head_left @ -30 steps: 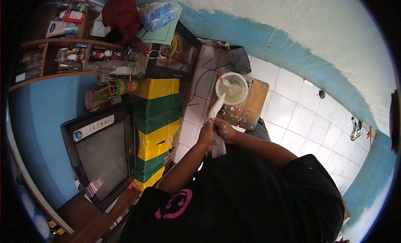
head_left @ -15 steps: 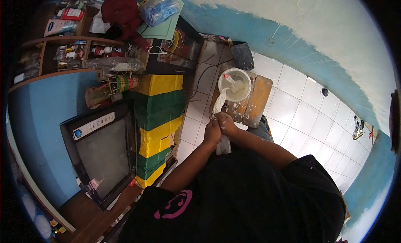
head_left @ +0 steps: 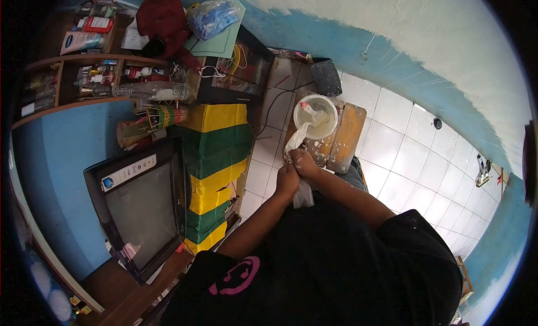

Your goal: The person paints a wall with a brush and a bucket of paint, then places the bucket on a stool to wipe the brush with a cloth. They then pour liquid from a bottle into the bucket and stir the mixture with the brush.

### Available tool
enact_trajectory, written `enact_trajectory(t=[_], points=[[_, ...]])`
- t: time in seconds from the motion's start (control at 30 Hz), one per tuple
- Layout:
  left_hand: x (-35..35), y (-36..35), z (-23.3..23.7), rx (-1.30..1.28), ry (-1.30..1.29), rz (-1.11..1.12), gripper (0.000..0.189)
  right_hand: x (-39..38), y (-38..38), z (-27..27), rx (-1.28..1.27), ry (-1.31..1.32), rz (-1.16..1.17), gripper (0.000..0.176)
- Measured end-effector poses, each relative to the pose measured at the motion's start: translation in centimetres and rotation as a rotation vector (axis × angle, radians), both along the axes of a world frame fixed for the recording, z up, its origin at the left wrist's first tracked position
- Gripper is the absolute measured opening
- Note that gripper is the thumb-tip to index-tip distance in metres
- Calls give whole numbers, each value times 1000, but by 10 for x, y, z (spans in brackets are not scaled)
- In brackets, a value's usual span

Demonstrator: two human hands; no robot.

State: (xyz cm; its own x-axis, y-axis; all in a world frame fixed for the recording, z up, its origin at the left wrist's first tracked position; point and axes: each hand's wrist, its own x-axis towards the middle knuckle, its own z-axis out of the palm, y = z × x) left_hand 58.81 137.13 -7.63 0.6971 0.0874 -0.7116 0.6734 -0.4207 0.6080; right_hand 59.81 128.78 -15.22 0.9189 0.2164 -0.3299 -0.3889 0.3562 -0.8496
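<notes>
Both fists are close together in front of my dark shirt, wrapped around a whitish plastic bag (head_left: pixel 296 136). My left hand (head_left: pixel 287 179) is closed on its gathered middle, and my right hand (head_left: pixel 305 163) grips it just beside and slightly farther out. Beyond the fists the bag looks full and twisted, pointing toward a white bucket (head_left: pixel 335 123); a clear loose tail hangs below the hands. Pale paste lies in the bucket, with a white object with a red tip (head_left: pixel 307 108) resting in it. My fingertips are partly hidden.
The bucket stands on a paint-spotted wooden stool (head_left: pixel 348 130) over white floor tiles (head_left: pixel 403 130). To the left are a TV (head_left: pixel 140 214), a green-and-yellow cloth (head_left: pixel 216 152) and a crowded shelf (head_left: pixel 67 59). A dark box (head_left: pixel 326 77) sits near the part-painted wall (head_left: pixel 358 34).
The view has shifted slightly. The bag's filled end leans a little more toward the bucket, and both hands stay closed around it.
</notes>
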Motion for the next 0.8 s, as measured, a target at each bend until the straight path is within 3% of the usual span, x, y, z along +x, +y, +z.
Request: enact_trajectory(t=[0.07, 0.1, 0.2, 0.27, 0.37, 0.4, 0.5, 0.6, 0.7, 0.8], points=[[6, -8, 25, 74, 20, -68, 47, 6, -8, 26, 214, 301, -23, 26], [7, -12, 34, -71, 52, 24, 46, 8, -12, 40, 342, 520, -31, 26], [12, -13, 44, -491, 239, 271, 44, 4, -29, 23, 416, 438, 60, 19], [25, 2, 36, -743, 490, 416, 44, 10, -38, 41, 189, 335, 142, 20], [45, -14, 57, -512, 513, 369, 42, 15, -45, 53, 63, 164, 259, 22], [45, -12, 54, -475, 471, 281, 37, 15, -46, 53, 58, 104, 296, 23], [44, -13, 49, -470, 521, 310, 34, 15, -45, 51, -154, -69, 254, 23], [42, -19, 52, -634, 574, 373, 36, 14, -47, 59, 415, 697, 56, 22], [42, -29, 63, -724, 628, 468, 38, 14, -64, 76, 805, 730, 124, 19], [39, -26, 50, -821, 599, 487, 39, 14, -60, 72, 721, 614, 159, 18]])
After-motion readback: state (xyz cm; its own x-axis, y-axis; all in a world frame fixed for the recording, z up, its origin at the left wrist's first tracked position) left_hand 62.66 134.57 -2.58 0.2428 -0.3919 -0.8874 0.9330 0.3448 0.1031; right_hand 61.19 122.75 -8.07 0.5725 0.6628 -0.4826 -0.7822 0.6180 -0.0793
